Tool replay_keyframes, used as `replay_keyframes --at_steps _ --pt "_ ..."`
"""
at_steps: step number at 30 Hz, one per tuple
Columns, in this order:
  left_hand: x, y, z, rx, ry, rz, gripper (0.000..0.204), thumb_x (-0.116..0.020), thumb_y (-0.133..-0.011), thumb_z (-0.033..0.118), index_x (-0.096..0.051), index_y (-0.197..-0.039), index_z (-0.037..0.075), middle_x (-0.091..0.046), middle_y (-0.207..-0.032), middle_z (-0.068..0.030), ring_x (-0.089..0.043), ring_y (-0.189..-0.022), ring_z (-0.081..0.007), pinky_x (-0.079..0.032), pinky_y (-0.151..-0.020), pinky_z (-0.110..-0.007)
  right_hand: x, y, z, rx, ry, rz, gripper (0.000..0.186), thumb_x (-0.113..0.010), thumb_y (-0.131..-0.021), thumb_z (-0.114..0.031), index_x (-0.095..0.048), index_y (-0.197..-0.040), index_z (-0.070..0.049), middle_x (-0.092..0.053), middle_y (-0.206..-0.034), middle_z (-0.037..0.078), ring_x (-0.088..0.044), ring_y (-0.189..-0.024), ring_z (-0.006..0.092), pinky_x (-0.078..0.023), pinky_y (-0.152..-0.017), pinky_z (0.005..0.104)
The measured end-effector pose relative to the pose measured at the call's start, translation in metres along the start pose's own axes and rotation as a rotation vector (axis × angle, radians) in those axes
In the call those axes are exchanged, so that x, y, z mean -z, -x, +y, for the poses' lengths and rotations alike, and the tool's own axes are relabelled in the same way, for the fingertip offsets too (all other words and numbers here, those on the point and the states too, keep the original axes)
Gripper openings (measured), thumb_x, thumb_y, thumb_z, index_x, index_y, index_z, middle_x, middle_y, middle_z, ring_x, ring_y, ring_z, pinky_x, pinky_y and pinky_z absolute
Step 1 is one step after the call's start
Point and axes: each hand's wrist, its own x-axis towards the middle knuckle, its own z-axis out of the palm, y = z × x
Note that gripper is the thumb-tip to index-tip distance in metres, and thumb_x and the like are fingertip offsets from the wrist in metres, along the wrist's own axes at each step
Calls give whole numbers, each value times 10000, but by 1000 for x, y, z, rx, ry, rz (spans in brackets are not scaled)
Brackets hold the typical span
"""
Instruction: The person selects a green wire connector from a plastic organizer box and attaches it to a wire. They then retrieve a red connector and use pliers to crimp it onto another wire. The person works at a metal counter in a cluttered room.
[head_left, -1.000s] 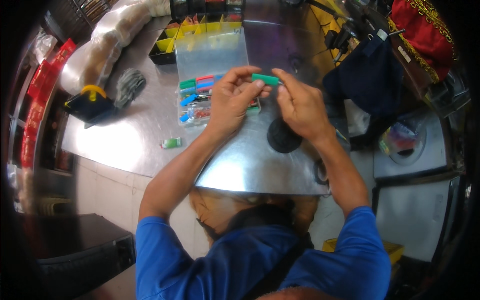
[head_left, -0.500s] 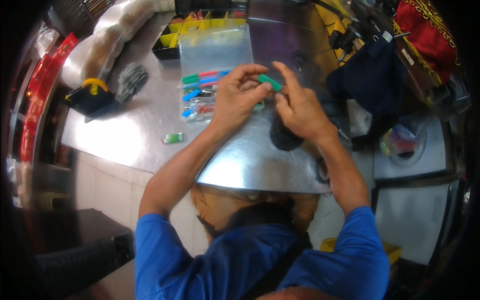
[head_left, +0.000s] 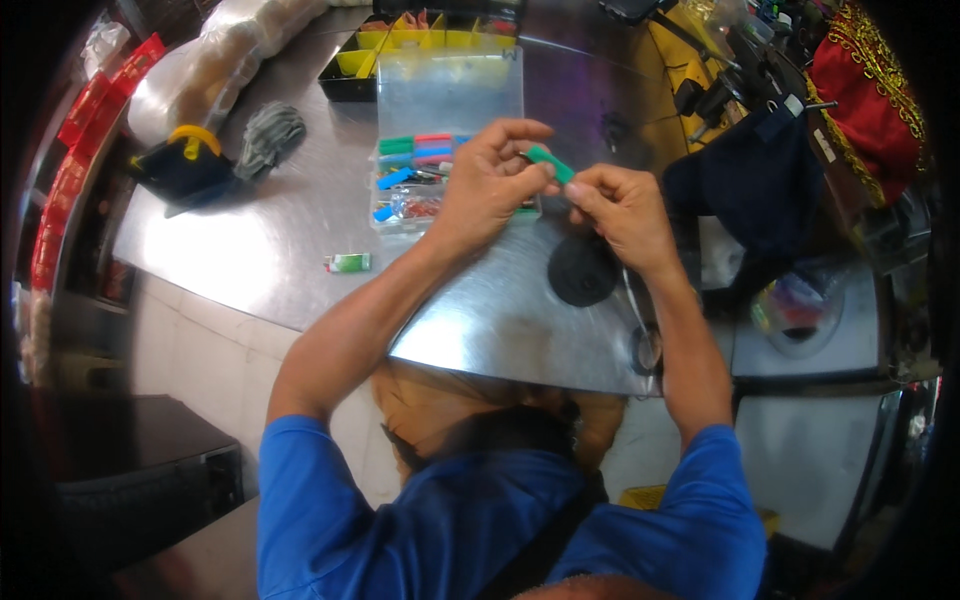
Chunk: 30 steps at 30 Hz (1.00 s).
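My left hand [head_left: 490, 185] pinches a short green heat-shrink tube [head_left: 549, 162] between thumb and fingers above the metal table. At the tube's lower right end, the thumb and fingertips of my right hand [head_left: 628, 212] are pressed together on it. Beneath and behind my left hand lies a clear plastic case [head_left: 450, 95] with its lid raised. Green, red and blue tube pieces [head_left: 398, 148] fill its upper compartments, with small loose parts below. A green lighter [head_left: 348, 263] lies to the left of my left forearm.
A round black object [head_left: 582, 272] and a small ring [head_left: 645, 350] sit by my right forearm. Behind the case stands a black box [head_left: 350, 88] with yellow dividers. Grey gloves [head_left: 270, 138] and a black-and-yellow object [head_left: 180, 175] lie left; dark cloth [head_left: 745, 165] hangs right.
My right hand's raised index finger has come down, and its fingertips now close on the tube's end. My left hand keeps its hold. The whole view has shifted slightly.
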Motion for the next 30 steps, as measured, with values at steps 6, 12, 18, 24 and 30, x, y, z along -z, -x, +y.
replay_keyframes --at_steps 6,12,18,24,30 --pt "2 -4 5 -72 60 104 421 -664 -924 33 -487 -1301 -30 -659 -994 -96 -696 -854 -140 -585 -775 -243 12 -1 -5 -178 -97 -98 179 -686 -947 -185 -712 -910 -13 -651 -690 -3 -547 -570 21 -413 -517 161" --pt "1 -4 8 -47 50 29 453 -668 -917 25 -469 -1320 -33 -649 -961 -87 -701 -838 -144 -593 -775 -241 16 -3 5 -70 -142 -27 181 -688 -948 -178 -707 -900 -5 -653 -697 2 -533 -567 15 -402 -521 159" --pt "-1 0 8 -21 42 33 452 -661 -919 3 -469 -1327 -25 -645 -953 -82 -700 -844 -136 -583 -760 -224 -5 1 -4 -5 -250 43 128 -710 -929 -134 -703 -943 -7 -659 -735 -4 -562 -638 15 -428 -562 169" --pt "0 0 2 82 58 -18 271 -642 -967 106 -579 -1194 -29 -664 -1010 -102 -702 -831 -141 -590 -756 -226 -9 -1 8 133 -161 114 148 -668 -955 -117 -650 -1037 5 -669 -767 19 -590 -636 39 -470 -564 187" --pt "-1 -3 2 60 182 108 230 -597 -1007 195 -631 -1067 -24 -664 -1033 -117 -694 -876 -162 -610 -751 -257 -8 0 1 21 -270 55 114 -561 -1013 -128 -571 -988 -17 -660 -788 39 -580 -583 55 -450 -531 189"
